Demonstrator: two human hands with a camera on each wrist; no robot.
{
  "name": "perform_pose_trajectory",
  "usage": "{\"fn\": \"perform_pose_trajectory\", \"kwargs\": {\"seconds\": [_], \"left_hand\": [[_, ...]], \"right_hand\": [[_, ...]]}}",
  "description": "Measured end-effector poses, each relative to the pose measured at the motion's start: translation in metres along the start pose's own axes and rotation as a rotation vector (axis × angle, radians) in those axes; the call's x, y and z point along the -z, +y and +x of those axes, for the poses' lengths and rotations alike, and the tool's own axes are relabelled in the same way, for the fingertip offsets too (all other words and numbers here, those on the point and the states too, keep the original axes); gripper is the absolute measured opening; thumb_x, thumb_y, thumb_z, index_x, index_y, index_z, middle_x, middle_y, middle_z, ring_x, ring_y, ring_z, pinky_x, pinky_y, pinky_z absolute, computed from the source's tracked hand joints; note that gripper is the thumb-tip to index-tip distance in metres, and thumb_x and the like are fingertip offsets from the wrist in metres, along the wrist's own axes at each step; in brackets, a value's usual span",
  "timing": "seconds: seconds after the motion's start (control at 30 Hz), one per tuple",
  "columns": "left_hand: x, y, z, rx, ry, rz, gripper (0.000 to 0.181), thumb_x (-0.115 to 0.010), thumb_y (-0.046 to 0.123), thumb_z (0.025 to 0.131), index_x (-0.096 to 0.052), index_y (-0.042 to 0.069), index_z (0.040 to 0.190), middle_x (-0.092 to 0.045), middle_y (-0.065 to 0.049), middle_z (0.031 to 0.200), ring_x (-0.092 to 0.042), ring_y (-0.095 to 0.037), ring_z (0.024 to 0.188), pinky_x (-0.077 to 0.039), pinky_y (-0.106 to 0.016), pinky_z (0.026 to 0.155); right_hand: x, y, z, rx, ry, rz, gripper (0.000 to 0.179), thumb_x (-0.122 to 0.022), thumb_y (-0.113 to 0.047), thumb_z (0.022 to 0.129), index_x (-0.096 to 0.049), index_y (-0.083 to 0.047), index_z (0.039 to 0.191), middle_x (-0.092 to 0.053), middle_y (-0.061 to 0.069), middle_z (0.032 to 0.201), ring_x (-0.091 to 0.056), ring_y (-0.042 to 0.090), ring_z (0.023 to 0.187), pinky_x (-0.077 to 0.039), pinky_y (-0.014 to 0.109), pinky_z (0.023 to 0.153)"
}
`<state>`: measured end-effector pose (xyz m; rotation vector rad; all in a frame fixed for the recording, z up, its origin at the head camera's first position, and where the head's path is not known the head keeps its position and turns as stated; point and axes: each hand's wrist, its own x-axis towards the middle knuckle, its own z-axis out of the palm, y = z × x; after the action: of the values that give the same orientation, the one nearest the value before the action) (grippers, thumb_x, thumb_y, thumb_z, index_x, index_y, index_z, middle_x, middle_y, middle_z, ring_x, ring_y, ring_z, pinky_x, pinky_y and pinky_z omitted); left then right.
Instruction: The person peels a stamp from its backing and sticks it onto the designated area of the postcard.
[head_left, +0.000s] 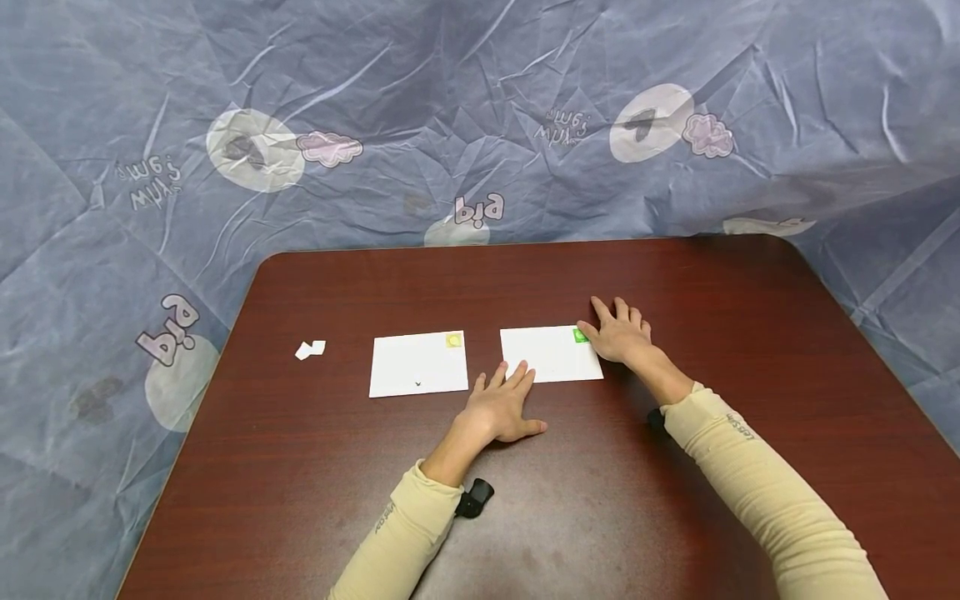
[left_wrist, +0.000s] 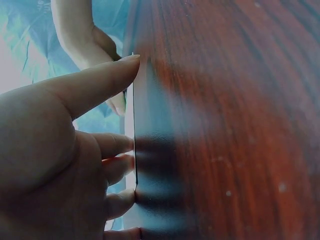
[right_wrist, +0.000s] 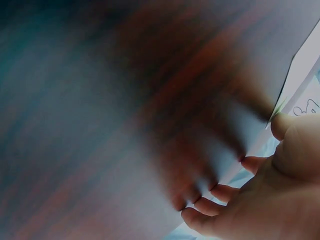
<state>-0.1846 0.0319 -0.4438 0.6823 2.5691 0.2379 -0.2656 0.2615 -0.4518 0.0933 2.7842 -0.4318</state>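
A white envelope (head_left: 551, 357) with a green stamp (head_left: 581, 335) at its far right corner lies flat on the table. My right hand (head_left: 618, 333) is spread at that corner, its thumb on the stamp's edge and its fingers on the wood beyond. At the envelope's near left corner my left hand (head_left: 504, 410) is spread too, fingertips on the paper and thumb out to the right. Left of it lies a second white envelope (head_left: 417, 367) with a yellow stamp (head_left: 453, 340) and a small dark mark near its lower edge. Neither hand grips anything.
Two small white paper pieces (head_left: 310, 349) lie on the far left of the brown wooden table (head_left: 300, 517). Behind the table hangs a wrinkled grey-blue printed cloth (head_left: 420, 100). A black wrist device (head_left: 475, 498) sits at the left sleeve.
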Motion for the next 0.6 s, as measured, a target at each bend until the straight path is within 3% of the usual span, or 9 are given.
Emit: {"fn": "perform_pose_trajectory", "kwargs": {"seconds": [0.6], "left_hand": [[-0.0017, 0.0000, 0.0005, 0.000, -0.002, 0.001, 0.082, -0.054, 0.055, 0.091, -0.015, 0.020, 0.154, -0.006, 0.003, 0.158, -0.002, -0.021, 0.144, -0.008, -0.047, 0.113]], "right_hand": [[0.0008, 0.0037, -0.0017, 0.020, -0.012, 0.010, 0.064, -0.023, -0.047, 0.103, -0.006, -0.011, 0.153, 0.005, 0.029, 0.152, 0.000, 0.052, 0.135, -0.005, 0.065, 0.104]]}}
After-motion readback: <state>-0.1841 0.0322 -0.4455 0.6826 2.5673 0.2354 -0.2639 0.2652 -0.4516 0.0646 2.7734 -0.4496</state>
